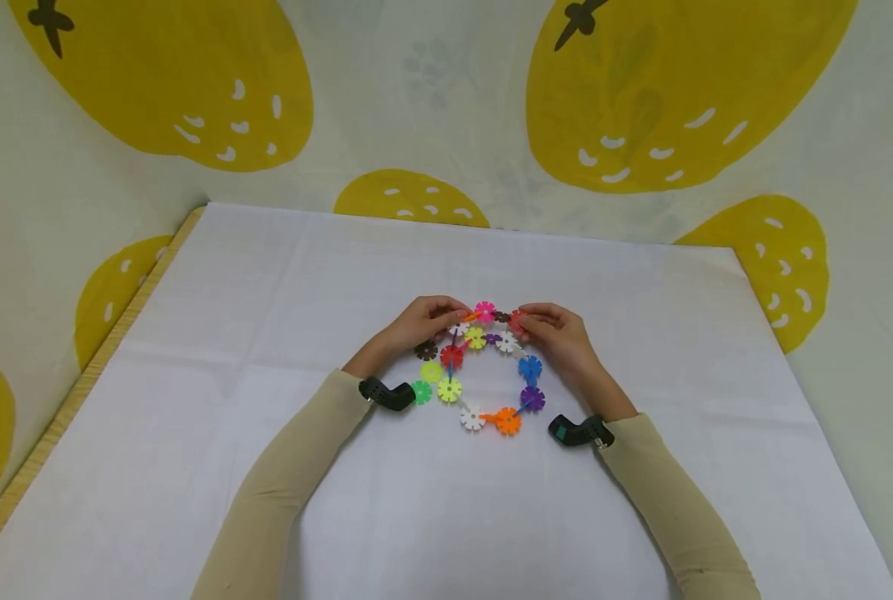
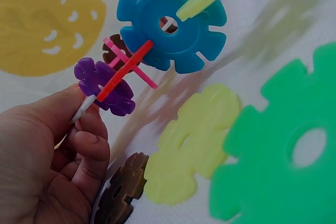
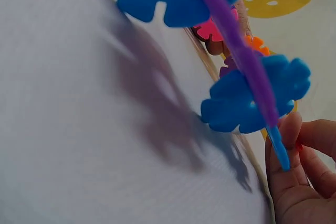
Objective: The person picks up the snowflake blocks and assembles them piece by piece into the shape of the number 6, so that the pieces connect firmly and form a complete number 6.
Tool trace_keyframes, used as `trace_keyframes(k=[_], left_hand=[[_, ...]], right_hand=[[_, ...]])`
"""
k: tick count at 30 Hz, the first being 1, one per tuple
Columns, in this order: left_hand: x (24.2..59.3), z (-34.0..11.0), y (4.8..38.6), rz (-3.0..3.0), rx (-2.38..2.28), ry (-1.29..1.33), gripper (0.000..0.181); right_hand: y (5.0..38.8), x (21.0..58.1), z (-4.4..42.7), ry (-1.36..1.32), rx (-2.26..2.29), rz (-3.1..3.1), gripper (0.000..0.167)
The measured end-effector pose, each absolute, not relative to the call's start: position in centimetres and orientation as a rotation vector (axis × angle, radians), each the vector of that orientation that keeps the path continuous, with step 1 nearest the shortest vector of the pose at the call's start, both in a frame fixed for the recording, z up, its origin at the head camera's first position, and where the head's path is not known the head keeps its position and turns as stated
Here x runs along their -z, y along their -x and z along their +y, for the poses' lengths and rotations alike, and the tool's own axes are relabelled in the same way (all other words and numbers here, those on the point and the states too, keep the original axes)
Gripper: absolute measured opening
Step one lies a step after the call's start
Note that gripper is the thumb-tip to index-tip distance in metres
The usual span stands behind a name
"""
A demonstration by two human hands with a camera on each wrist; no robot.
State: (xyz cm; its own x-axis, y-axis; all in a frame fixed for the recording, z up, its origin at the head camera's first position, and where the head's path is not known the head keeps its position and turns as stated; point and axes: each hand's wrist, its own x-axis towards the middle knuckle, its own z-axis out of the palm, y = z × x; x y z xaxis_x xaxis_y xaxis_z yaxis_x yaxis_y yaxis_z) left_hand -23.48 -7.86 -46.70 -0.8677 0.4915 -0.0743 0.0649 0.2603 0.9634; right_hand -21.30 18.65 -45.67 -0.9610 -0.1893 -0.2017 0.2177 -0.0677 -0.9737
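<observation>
A ring of interlocking snowflake discs, among them an orange disc point(image 1: 509, 421), a blue disc point(image 1: 530, 368) and a pink disc point(image 1: 485, 312), is held between my hands. My left hand point(image 1: 423, 321) pinches the far left of the chain; in the left wrist view its fingertips grip a white disc point(image 2: 83, 109) beside a purple disc point(image 2: 105, 87). At the far right, my right hand point(image 1: 562, 337) pinches a red disc point(image 1: 517, 320), mostly hidden by the fingers in the right wrist view, where blue discs point(image 3: 257, 95) stand in front.
Next to the chain's left side lie a brown disc point(image 1: 426, 351), a yellow-green disc point(image 1: 431, 372) and a green disc point(image 1: 421, 392). A white cloth point(image 1: 431, 517) covers the table, with a wooden edge point(image 1: 78, 375) at left. Behind hangs a lemon-patterned curtain point(image 1: 431, 108).
</observation>
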Motion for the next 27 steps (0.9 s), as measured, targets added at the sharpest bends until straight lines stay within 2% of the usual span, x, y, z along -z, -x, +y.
trace_keyframes(k=[8, 20, 27], left_hand=[[46.88, -7.87, 23.36, 2.137, -1.705, -0.573, 0.031], [46.69, -7.69, 23.22, 2.220, -1.669, -0.590, 0.028], [46.60, -7.56, 23.31, 2.238, -1.587, -0.562, 0.030]], right_hand=[[21.29, 45.62, 18.39, -0.045, 2.098, 1.972, 0.033], [22.02, 45.62, 18.08, -0.086, 2.036, 2.052, 0.038], [22.06, 45.51, 18.06, -0.068, 2.069, 2.001, 0.032]])
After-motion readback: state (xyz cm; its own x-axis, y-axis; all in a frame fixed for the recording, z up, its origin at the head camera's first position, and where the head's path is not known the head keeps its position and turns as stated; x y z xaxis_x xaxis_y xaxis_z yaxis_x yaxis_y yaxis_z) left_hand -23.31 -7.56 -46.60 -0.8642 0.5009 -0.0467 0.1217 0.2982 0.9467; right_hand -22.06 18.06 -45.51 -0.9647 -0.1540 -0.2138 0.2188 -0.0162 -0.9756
